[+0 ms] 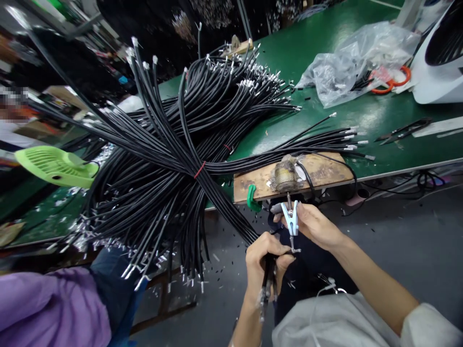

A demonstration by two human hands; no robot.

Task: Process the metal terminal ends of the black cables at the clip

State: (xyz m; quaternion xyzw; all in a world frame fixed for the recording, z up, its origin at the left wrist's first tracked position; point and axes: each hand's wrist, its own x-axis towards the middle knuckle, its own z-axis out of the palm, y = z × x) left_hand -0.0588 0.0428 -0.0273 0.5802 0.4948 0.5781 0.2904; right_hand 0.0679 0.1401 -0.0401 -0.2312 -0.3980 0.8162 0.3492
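Note:
My left hand [268, 262] is wrapped round a bundle of black cables [231, 212], whose silvery ends hang below the fist. Its thumb and finger are near a small metal tip. At the right, my right hand [313, 221] has its fingers closed at a light blue clip [291, 219], which sits on a thin metal rod below a taped tool [285, 176]. That tool rests on a wooden board [329, 168] at the table edge. A green clamp [253, 198] grips the board's left part. A large pile of black cables [155, 159] lies to the left, tied with red bands.
On the green table [390, 115] are a plastic bag [336, 72], orange-handled scissors [392, 84], black snips [405, 130] and a white appliance [434, 62]. A green fan [54, 166] stands left. A person in a purple top [54, 308] sits nearby.

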